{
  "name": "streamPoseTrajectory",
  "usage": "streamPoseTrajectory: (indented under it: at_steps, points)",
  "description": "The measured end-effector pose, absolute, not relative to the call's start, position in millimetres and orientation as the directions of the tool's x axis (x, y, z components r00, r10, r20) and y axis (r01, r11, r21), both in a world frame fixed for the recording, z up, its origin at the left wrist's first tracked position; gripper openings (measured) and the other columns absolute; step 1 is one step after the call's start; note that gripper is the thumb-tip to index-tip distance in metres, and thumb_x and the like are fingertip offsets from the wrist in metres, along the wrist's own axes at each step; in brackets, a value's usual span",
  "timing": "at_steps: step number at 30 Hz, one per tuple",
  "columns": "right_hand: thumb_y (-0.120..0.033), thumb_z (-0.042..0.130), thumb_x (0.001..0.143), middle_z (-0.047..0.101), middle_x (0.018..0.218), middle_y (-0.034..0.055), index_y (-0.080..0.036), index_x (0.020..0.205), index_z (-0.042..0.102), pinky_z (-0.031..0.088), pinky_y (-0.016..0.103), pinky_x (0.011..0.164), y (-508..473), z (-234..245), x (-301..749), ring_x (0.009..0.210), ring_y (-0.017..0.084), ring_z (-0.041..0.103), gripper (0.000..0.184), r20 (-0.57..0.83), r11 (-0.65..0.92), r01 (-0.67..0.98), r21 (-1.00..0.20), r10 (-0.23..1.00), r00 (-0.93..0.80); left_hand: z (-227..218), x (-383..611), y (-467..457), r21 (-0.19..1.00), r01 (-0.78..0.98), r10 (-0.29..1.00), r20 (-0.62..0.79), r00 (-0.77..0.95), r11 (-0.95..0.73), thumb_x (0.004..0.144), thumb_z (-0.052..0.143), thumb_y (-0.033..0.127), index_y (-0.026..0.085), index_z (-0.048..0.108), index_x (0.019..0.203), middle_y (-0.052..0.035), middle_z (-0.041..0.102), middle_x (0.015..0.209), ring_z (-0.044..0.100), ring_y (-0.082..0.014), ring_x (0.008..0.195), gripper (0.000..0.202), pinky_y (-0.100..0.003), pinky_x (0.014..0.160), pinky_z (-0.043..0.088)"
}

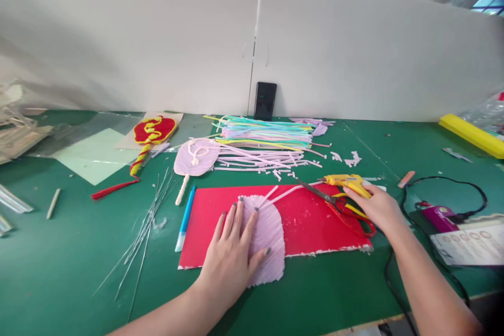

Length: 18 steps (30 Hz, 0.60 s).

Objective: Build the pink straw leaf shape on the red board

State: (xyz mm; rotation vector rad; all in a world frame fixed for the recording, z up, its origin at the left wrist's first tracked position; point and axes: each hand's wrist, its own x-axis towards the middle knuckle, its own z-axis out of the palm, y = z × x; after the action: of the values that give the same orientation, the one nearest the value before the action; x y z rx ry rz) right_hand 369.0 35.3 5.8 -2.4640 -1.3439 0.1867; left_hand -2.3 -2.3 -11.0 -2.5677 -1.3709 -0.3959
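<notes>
My left hand [233, 256] lies flat with fingers spread on a lilac oval panel [271, 241], which looks built from strips laid side by side. A few loose lilac strips [281, 194] stick out from the panel's top edge toward the right. The panel rests partly on a red board [311, 226] and overhangs its front edge. Over the board's right end, my right hand [376, 205] is closed around a yellow hot glue gun [348, 182], its nozzle pointing left. Scissors with red handles [352, 220] lie on the board just below the glue gun.
Bundles of coloured pipe-cleaner-like strips [268, 134] lie behind the board, near a leaning phone [265, 100]. A small lilac fan [196, 157], a red-yellow fan [155, 130], thin wires [147, 226] and a blue pen [186, 218] are left. A black cable [401, 210] runs at right.
</notes>
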Motion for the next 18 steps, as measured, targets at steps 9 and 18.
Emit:
streamPoseTrajectory:
  at_steps: [9,18]
  points:
    - [-0.057,0.057,0.068,0.065,0.087,0.0117,-0.02,0.092,0.06,0.045,0.038,0.069,28.7,35.6,363.0,0.083,0.031,0.061,0.044,0.183,-0.589,0.632,-0.504,0.642,0.745,-14.1,-2.4,-2.3,-0.018,0.838,0.787,0.331,0.52,-0.546,0.089,0.041,0.055,0.017,0.042,0.139,-0.0208,0.041,0.144,0.044,-0.0342,0.129,0.063,-0.049,0.101,0.042]
    - [-0.059,0.061,0.066,0.065,0.098,0.0118,-0.019,0.104,0.057,0.046,0.038,0.069,10.6,59.9,287.5,0.085,0.03,0.061,0.055,0.314,-0.428,0.755,-0.497,0.722,0.616,-7.8,-3.8,-2.3,0.058,0.829,0.803,0.295,0.518,-0.556,0.09,0.04,0.054,0.017,0.043,0.138,-0.0216,0.04,0.144,0.046,-0.0356,0.127,0.061,-0.051,0.1,0.042]
